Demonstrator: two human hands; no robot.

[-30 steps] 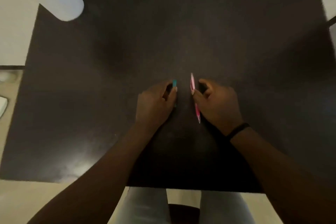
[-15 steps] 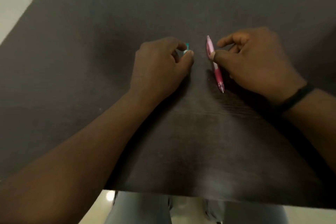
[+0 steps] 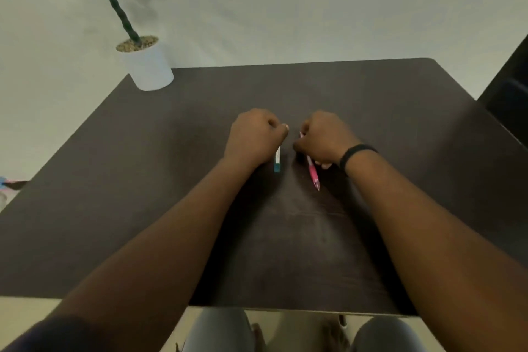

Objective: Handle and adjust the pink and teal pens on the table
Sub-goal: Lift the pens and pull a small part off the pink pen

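Both pens sit at the middle of the dark table (image 3: 400, 123). My left hand (image 3: 253, 137) is curled over the teal pen (image 3: 277, 160); only its white and teal near end sticks out toward me below the fist. Beside it, my right hand (image 3: 325, 137), with a black band at the wrist, is closed around the pink pen (image 3: 313, 173), whose tip points toward me and slightly right. The far ends of both pens are hidden under the fingers. The two hands are close together but apart.
A potted plant in a white pot (image 3: 147, 66) stands at the table's far left corner. A dark chair (image 3: 508, 94) is at the right edge. My knees show below the near table edge.
The view has tilted up, so the plant and the wall appear. Both hands have closed tighter over the pens, and more of the teal pen's near end shows.
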